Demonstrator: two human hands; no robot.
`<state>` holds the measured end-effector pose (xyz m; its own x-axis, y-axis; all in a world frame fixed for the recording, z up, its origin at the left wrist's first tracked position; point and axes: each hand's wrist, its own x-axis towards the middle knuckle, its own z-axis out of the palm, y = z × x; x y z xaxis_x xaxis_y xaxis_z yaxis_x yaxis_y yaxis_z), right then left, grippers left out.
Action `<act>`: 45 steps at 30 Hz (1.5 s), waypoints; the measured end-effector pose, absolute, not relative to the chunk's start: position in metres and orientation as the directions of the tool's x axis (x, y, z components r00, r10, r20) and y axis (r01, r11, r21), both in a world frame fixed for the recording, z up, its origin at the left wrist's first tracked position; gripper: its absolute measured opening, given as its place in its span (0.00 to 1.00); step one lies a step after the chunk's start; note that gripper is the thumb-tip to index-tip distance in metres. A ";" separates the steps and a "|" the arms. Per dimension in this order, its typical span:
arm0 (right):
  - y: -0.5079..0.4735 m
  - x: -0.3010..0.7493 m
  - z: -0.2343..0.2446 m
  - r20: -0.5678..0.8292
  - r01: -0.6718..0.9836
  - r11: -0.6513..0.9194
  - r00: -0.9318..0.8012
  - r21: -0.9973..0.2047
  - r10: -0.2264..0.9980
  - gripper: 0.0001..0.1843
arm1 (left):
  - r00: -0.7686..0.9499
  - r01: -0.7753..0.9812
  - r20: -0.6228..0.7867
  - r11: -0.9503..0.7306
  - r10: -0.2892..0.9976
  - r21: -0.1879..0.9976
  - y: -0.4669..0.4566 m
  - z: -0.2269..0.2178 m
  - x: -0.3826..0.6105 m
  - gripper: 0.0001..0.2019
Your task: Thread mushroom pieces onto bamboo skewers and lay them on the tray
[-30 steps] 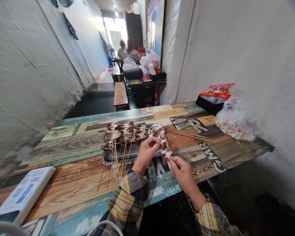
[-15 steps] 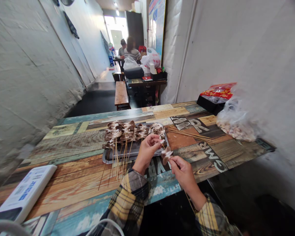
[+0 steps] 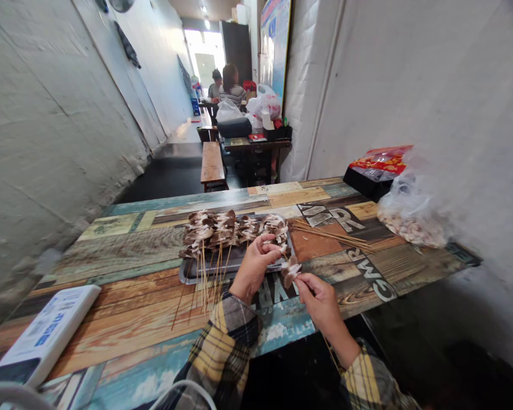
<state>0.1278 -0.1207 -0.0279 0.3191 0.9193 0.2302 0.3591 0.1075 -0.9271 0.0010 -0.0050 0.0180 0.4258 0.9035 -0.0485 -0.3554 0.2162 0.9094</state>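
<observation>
In the head view my right hand [image 3: 320, 302] is closed around a thin bamboo skewer [image 3: 331, 354], whose lower end runs down past the wrist. Brown-and-white oyster mushroom pieces [image 3: 291, 271] are threaded on it just above my fingers. My left hand [image 3: 256, 263] pinches a small pale mushroom piece [image 3: 283, 249] close to the skewer's upper end; my fingers partly hide it. Behind that hand, a metal tray [image 3: 188, 273] bears a heap of skewered oyster mushrooms [image 3: 209, 230], with their sticks jutting toward me over the tray's near rim.
Loose bamboo skewers [image 3: 331, 233] lie right of the tray. At the table's right side are a plastic bag of mushrooms [image 3: 410, 219] and a black box [image 3: 365, 183] with a red packet. A white box [image 3: 47, 333] sits at left. Two people sit far back.
Both hands stay nearly where they were, with the mushroom piece close to the skewer. The whole view has shifted very slightly.
</observation>
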 end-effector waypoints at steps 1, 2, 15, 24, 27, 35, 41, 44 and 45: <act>-0.121 0.128 -0.028 0.236 0.364 0.111 0.318 -0.925 0.918 0.16 | 0.427 -0.348 -0.055 0.220 0.903 0.911 -0.005 0.018 0.001 0.25; -0.121 0.128 -0.027 0.243 0.371 0.116 0.317 -0.921 0.917 0.16 | 0.432 -0.335 -0.063 0.225 0.900 0.915 -0.005 0.018 0.001 0.25; -0.123 0.128 -0.026 0.244 0.386 0.111 0.315 -0.916 0.917 0.15 | 0.569 -0.205 -0.045 0.195 0.821 0.959 -0.007 0.022 -0.001 0.24; -0.121 0.130 -0.029 0.194 0.304 0.087 0.344 -0.949 0.919 0.15 | 0.527 -0.199 -0.085 0.220 0.845 0.955 -0.007 0.019 0.001 0.18; -0.121 0.129 -0.030 0.196 0.298 0.090 0.348 -0.950 0.917 0.15 | 0.574 -0.127 -0.053 0.153 0.817 0.980 -0.009 0.019 0.003 0.17; -0.122 0.128 -0.024 0.173 0.290 0.081 0.308 -0.954 0.936 0.16 | 0.531 -0.092 0.000 0.058 0.847 0.994 -0.012 0.018 0.006 0.15; -0.121 0.127 -0.024 0.164 0.312 0.058 0.325 -0.948 0.931 0.16 | 0.504 -0.087 -0.008 0.060 0.864 0.994 -0.011 0.016 0.007 0.16; -0.123 0.128 -0.024 0.180 0.346 0.059 0.329 -0.936 0.927 0.15 | 0.491 -0.077 -0.011 0.056 0.871 0.995 -0.013 0.016 0.008 0.15; -0.123 0.128 -0.024 0.195 0.362 0.066 0.333 -0.930 0.922 0.15 | 0.491 -0.071 -0.012 0.054 0.871 0.996 -0.013 0.017 0.008 0.15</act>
